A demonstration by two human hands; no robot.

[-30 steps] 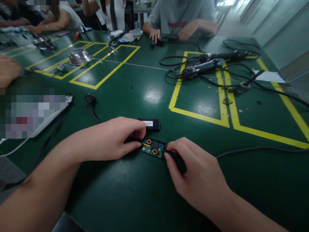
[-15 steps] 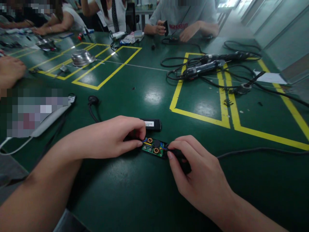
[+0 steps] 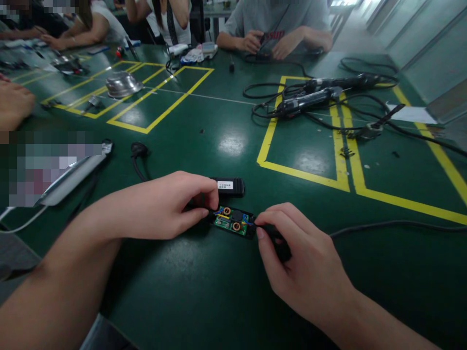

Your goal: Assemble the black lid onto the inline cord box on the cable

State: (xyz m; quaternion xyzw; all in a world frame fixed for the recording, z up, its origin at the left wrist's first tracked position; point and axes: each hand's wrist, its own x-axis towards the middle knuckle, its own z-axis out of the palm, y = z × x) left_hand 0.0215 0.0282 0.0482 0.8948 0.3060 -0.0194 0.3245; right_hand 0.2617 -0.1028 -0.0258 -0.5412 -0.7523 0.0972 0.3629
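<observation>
On the green table lies a small open black case with a green circuit board [image 3: 230, 221] inside, bearing two copper coils and blue and yellow wires. At its left end, my left hand [image 3: 178, 206] pinches the black power cord where it enters the case. My right hand [image 3: 295, 248] is closed on the black cord at the right end, thumb and forefinger beside the blue wires. Just behind the board sits a black cover [image 3: 233, 187] with a white label, partly hidden by my left fingers.
A black plug [image 3: 139, 149] stands behind my left wrist. Two electric screwdrivers [image 3: 308, 102] with coiled cables lie at the back right. A metal bowl [image 3: 123, 85] rests inside yellow tape lines. Several people sit across the table; one hand [image 3: 14, 104] is at the left.
My right fingers have shifted slightly right, away from the board's end, and my left thumb has drawn back a little left. A person opposite has lifted a dark object off the table.
</observation>
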